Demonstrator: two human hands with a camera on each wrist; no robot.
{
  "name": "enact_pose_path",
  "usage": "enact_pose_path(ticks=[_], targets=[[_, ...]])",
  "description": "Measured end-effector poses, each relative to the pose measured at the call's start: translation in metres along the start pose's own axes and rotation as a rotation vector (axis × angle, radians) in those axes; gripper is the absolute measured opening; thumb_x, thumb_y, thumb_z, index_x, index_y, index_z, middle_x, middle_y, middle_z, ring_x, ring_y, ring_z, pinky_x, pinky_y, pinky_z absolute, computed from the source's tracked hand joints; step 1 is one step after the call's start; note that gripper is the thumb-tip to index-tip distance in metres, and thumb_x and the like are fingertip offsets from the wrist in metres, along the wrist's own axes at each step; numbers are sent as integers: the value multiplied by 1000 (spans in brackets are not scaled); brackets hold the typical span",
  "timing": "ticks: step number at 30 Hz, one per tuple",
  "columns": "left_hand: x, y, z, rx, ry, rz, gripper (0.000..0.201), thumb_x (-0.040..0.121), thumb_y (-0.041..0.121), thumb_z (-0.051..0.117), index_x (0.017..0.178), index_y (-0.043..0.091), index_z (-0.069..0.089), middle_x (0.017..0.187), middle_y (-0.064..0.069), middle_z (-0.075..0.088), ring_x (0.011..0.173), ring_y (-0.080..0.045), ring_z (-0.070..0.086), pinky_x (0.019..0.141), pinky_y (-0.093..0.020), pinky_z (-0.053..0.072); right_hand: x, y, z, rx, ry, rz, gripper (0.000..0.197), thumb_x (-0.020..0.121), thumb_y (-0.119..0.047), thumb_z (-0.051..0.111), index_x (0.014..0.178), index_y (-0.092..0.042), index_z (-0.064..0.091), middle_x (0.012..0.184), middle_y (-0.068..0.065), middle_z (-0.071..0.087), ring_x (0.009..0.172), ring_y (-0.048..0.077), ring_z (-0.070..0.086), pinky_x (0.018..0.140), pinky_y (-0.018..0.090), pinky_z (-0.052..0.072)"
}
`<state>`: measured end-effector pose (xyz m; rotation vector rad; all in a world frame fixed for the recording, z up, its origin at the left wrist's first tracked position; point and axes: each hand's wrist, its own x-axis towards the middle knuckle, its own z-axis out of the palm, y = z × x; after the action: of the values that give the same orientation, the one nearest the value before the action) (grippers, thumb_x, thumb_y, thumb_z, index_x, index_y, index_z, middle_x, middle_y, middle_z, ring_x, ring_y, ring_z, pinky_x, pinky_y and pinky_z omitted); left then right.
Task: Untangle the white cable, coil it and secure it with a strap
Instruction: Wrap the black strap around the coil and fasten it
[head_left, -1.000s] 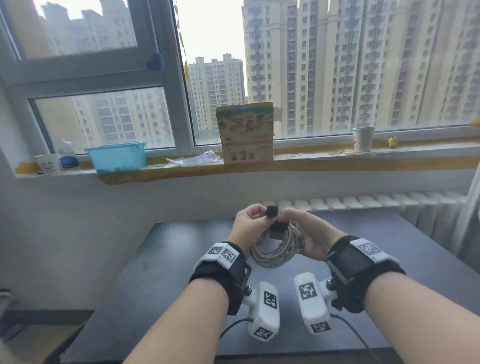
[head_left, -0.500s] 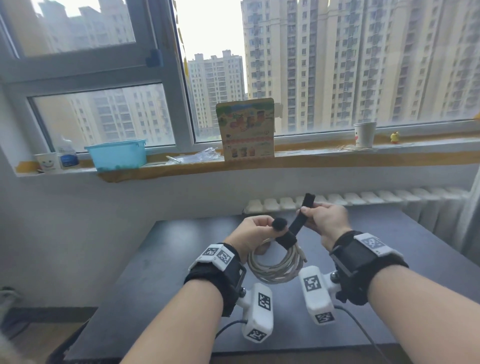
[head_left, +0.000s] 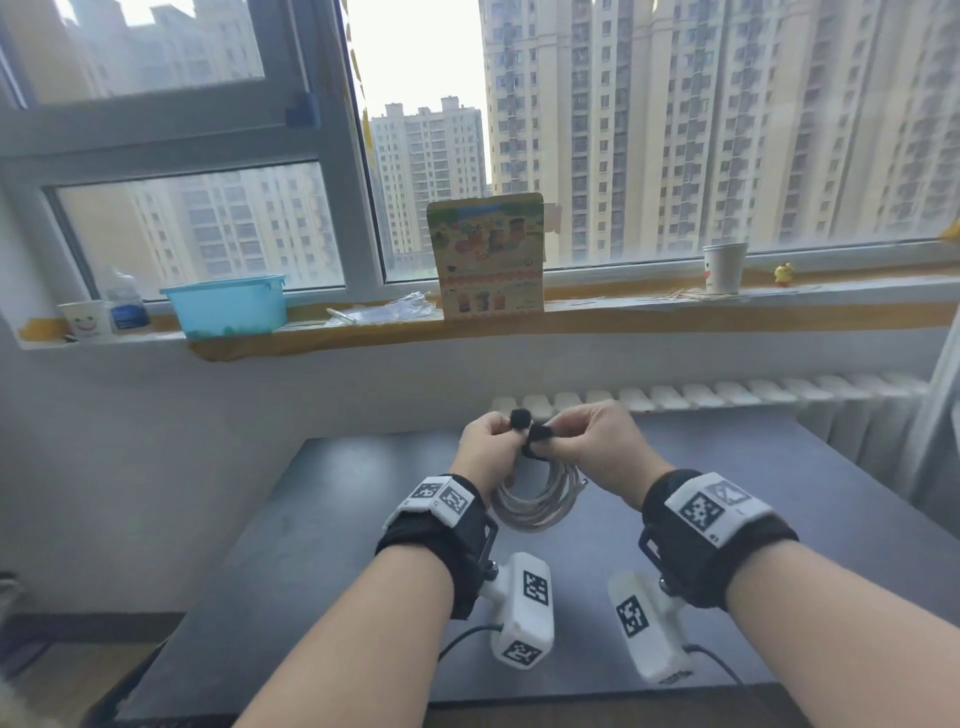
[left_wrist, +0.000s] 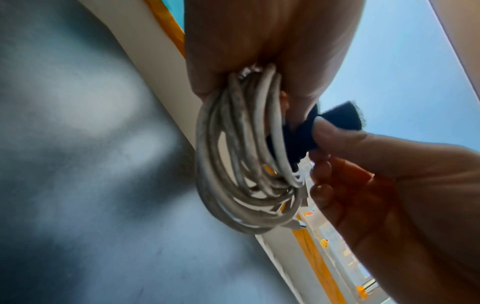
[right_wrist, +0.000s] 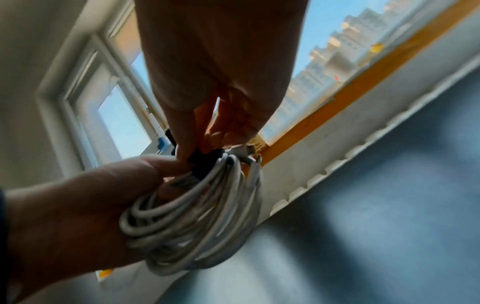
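Note:
The white cable (head_left: 535, 501) hangs as a round coil of several loops between my two hands, above the dark table (head_left: 322, 525). My left hand (head_left: 491, 449) grips the top of the coil (left_wrist: 241, 148), fingers curled round the bundled loops. A black strap (head_left: 537, 434) sits on the top of the coil, one end sticking up by my left fingers. My right hand (head_left: 592, 441) pinches the strap (left_wrist: 303, 135) between thumb and fingers, right against the cable (right_wrist: 197, 209). How far the strap goes round the bundle is hidden by the fingers.
Behind the table runs a white radiator (head_left: 727, 395) under a windowsill. On the sill stand a blue tub (head_left: 226, 306), a colourful carton (head_left: 485, 254), two paper cups (head_left: 723, 267) and a small bottle (head_left: 124, 306). Camera units hang under both wrists.
Half a second ago my right hand held the strap's end stretched up and to the right. Now it has come back down to the coil and pinches the strap close against it.

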<state>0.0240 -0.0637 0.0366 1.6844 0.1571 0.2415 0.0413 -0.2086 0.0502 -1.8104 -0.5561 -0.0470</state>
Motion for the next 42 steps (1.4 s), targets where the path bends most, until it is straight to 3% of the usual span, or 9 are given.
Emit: enact_pose_path(ticks=[6, 9, 15, 17, 20, 23, 29, 36, 42], targets=[[1, -6, 0, -113, 19, -9, 18, 93, 20, 58, 76, 16, 54, 61, -2, 49, 41, -12, 32, 41, -20, 28, -3, -1, -3, -272, -28, -142, 21, 75, -4, 69, 86, -18, 80, 77, 1, 76, 65, 10, 67, 65, 18, 54], [-1, -7, -1, -133, 20, 0, 26, 87, 25, 66, 71, 15, 50, 59, -3, 53, 37, -9, 37, 38, -20, 29, -6, -1, -2, -305, -35, -127, 26, 77, -6, 61, 88, -22, 79, 71, 1, 74, 50, 2, 54, 52, 13, 43], [-3, -1, -1, -228, -10, 17, 25, 85, 11, 69, 69, 14, 49, 41, 9, 48, 33, -5, 32, 35, -16, 26, 0, 9, 0, -110, 217, -15, 21, 72, -18, 78, 90, -18, 66, 87, 2, 67, 82, 15, 63, 74, 28, 51], [-3, 2, -2, -233, -9, 35, 24, 85, 10, 68, 69, 14, 50, 43, 9, 49, 33, -4, 33, 35, -15, 27, 1, 11, -3, 65, 103, 134, 31, 78, -23, 76, 103, -12, 63, 95, 6, 66, 87, 19, 63, 78, 31, 51], [-4, 5, -2, -256, -15, 51, 24, 85, 6, 67, 69, 13, 50, 46, 5, 51, 32, -5, 34, 34, -15, 28, -4, 12, -1, 191, -190, 246, 22, 77, -11, 75, 93, -1, 66, 83, 11, 65, 76, 22, 61, 73, 37, 51], [-7, 6, 4, -285, -45, 60, 26, 85, 4, 66, 68, 13, 49, 48, 0, 49, 32, -6, 33, 34, -15, 26, -3, 14, 3, 151, -111, 265, 26, 62, -10, 77, 85, -4, 65, 73, 11, 55, 68, 18, 50, 62, 29, 40], [-11, 4, 7, -306, -88, 29, 27, 85, 9, 68, 66, 15, 49, 58, -4, 51, 32, -9, 32, 34, -14, 25, -3, 17, 8, 72, 46, 238, 24, 59, -16, 76, 77, -9, 61, 66, 7, 45, 62, 17, 40, 54, 26, 31], [-14, 7, 0, -316, -123, 30, 23, 64, 18, 73, 58, 19, 52, 56, -5, 50, 36, -11, 37, 35, -14, 28, -11, 9, 3, 477, -206, 328, 19, 81, -2, 59, 95, 4, 69, 78, 13, 70, 70, 20, 64, 61, 24, 50], [-14, 5, -4, -318, -168, 18, 30, 80, 0, 68, 62, 15, 49, 55, -4, 52, 34, -9, 40, 33, -13, 27, -6, 1, -2, 813, -205, 581, 36, 88, -12, 29, 89, 9, 58, 68, 19, 66, 58, 27, 65, 61, 33, 52]])
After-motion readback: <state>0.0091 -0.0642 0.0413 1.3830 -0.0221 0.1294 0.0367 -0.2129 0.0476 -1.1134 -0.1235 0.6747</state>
